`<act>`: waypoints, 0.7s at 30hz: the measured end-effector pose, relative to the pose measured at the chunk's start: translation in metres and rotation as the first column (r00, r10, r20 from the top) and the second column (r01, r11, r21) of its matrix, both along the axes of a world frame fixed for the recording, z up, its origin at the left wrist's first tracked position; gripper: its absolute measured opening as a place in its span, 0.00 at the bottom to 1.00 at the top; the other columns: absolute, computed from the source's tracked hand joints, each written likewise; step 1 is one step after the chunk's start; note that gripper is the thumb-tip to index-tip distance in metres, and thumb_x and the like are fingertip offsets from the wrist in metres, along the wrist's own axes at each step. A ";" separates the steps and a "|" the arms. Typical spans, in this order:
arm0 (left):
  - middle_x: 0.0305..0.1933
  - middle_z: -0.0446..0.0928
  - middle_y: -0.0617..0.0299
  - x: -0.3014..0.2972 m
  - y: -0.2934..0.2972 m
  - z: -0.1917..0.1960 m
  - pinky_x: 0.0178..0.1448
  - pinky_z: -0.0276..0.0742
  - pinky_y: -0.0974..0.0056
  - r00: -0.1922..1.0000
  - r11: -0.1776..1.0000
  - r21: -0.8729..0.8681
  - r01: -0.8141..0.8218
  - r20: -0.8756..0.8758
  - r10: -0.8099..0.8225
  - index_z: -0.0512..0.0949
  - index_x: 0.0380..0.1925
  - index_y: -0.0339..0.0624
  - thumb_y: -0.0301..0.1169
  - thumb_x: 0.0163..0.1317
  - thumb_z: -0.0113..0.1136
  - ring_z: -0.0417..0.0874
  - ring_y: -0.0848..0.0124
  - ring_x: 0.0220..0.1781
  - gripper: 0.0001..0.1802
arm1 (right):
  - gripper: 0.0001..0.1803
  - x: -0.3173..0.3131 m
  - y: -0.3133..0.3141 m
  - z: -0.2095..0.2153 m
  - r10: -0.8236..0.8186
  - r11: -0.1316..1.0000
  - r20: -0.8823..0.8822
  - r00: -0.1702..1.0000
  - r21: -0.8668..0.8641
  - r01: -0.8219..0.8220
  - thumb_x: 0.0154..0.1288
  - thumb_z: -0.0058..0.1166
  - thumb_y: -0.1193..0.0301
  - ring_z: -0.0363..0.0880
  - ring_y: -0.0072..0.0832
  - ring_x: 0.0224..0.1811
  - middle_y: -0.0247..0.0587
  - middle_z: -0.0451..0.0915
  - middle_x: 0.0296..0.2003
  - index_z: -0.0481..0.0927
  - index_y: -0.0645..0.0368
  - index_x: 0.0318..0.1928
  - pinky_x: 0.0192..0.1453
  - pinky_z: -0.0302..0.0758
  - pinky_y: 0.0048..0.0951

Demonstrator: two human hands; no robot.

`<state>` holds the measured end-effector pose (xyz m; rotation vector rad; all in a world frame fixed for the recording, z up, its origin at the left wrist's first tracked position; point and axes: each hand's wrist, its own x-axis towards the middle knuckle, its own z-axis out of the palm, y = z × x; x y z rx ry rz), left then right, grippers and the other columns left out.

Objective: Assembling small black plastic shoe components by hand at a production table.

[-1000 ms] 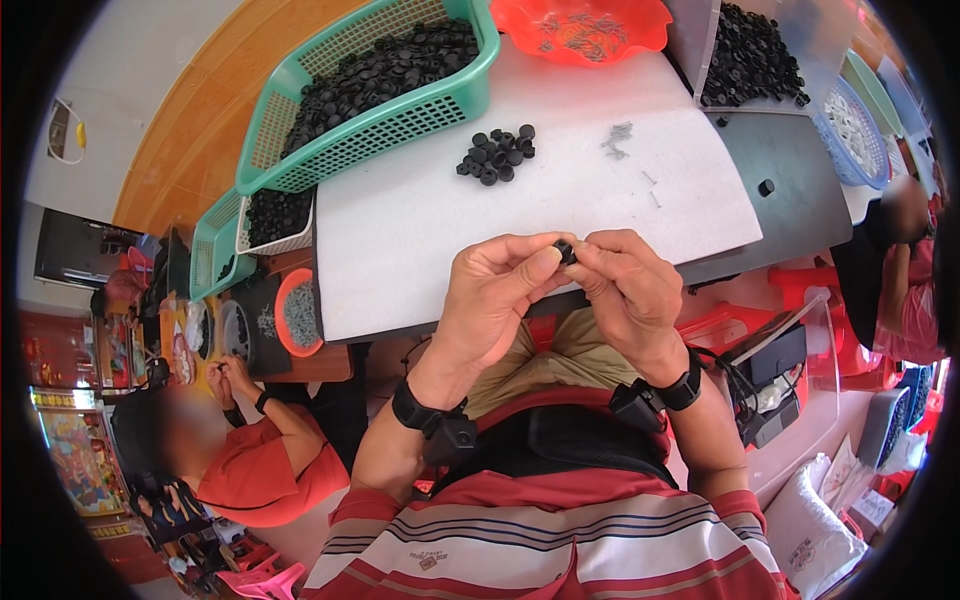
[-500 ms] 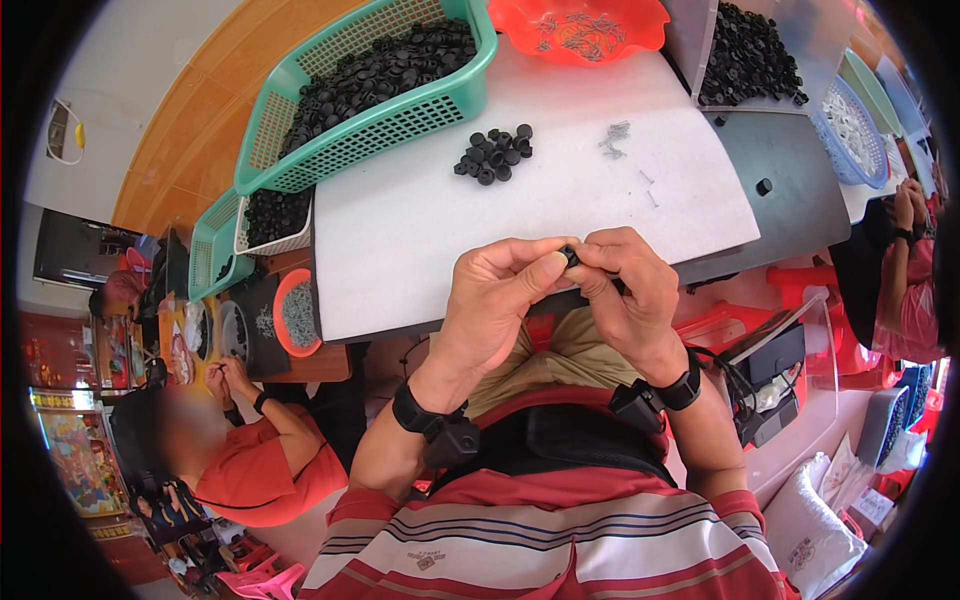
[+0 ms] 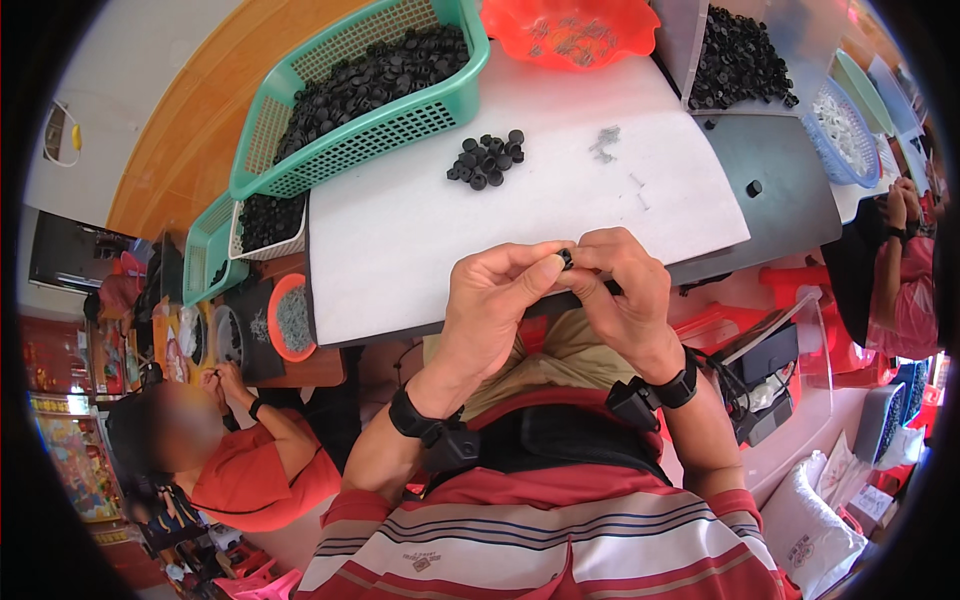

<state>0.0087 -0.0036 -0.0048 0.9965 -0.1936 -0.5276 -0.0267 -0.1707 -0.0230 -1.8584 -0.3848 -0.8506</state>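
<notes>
A small black round plastic cap (image 3: 566, 259) is held up over the near edge of the white sheet (image 3: 400, 260). My left hand (image 3: 497, 305) pinches it between thumb and forefinger. My right hand (image 3: 627, 290) closes on its other side, thumb and fingertips against the cap; whether a pin is also between them is hidden. Beyond the hands, a heap of similar black caps (image 3: 485, 160) lies on the sheet. To its right are a small bunch of thin metal pins (image 3: 605, 143) and a few loose pins (image 3: 637, 182).
A green basket (image 3: 360, 150) full of black caps stands at the far left. A red scalloped bowl (image 3: 640, 22) with pins sits at the back. On the right are a clear bin (image 3: 693, 60) of black parts and a blue basket (image 3: 850, 170). Another person (image 3: 270, 460) works at left.
Both hands stay together on the cap, with a slight shift of the fingers and the cap turned a little. The whole view has drifted slightly.
</notes>
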 end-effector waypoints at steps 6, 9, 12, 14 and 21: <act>0.52 0.85 0.50 -0.001 0.004 -0.001 0.59 0.86 0.63 0.999 0.997 0.070 -0.026 0.029 0.024 0.83 0.51 0.28 0.24 0.70 0.65 0.87 0.67 0.51 0.12 | 0.14 -0.005 -0.009 0.009 0.072 0.997 -0.154 0.985 0.015 -0.071 0.56 0.71 0.81 0.83 0.32 0.28 0.42 0.83 0.37 0.82 0.60 0.42 0.31 0.79 0.29; 0.51 0.86 0.51 -0.003 0.004 -0.001 0.59 0.87 0.63 0.994 0.988 0.138 -0.071 0.090 0.059 0.83 0.50 0.28 0.23 0.70 0.65 0.88 0.68 0.50 0.12 | 0.13 -0.006 -0.023 0.017 0.060 0.996 -0.182 0.982 -0.055 -0.071 0.57 0.71 0.80 0.82 0.31 0.26 0.42 0.83 0.37 0.82 0.59 0.42 0.31 0.78 0.29; 0.52 0.85 0.48 -0.003 0.004 0.004 0.55 0.88 0.62 0.989 0.975 0.193 -0.112 0.114 0.091 0.83 0.49 0.28 0.21 0.70 0.64 0.88 0.66 0.49 0.10 | 0.10 0.000 -0.044 0.021 -0.226 0.963 -0.199 0.954 -0.192 0.188 0.59 0.68 0.79 0.82 0.35 0.28 0.42 0.82 0.39 0.82 0.59 0.41 0.32 0.77 0.32; 0.52 0.85 0.50 -0.003 0.004 0.006 0.56 0.88 0.63 0.980 0.964 0.223 -0.141 0.171 0.104 0.83 0.49 0.29 0.21 0.70 0.64 0.89 0.66 0.49 0.10 | 0.09 0.003 -0.056 0.021 -0.315 0.924 -0.229 0.921 -0.297 0.242 0.60 0.67 0.77 0.82 0.38 0.29 0.41 0.82 0.40 0.82 0.58 0.40 0.33 0.78 0.34; 0.53 0.84 0.52 -0.002 0.003 0.002 0.57 0.86 0.64 0.949 0.950 0.250 -0.189 0.296 0.111 0.84 0.49 0.31 0.21 0.70 0.64 0.88 0.69 0.49 0.10 | 0.05 0.011 -0.063 0.023 -0.536 0.757 -0.299 0.790 -0.584 0.292 0.67 0.60 0.71 0.82 0.44 0.43 0.41 0.82 0.39 0.82 0.58 0.40 0.45 0.77 0.44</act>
